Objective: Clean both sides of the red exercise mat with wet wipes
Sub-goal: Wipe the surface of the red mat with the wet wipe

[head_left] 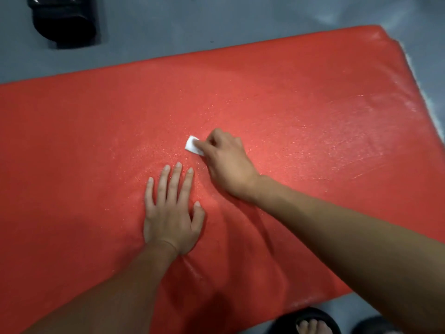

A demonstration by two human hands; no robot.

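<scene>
— Where is the red mat?
— Flat on the grey floor.
— The hands?
— Left hand rests flat, fingers spread; right hand pinches a white wipe against the mat.

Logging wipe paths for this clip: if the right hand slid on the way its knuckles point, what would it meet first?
Probably nothing but red mat. The right hand, pinching the white wipe, points up-left; bare mat runs to the far edge, then grey floor. The black object looks off that line.
</scene>
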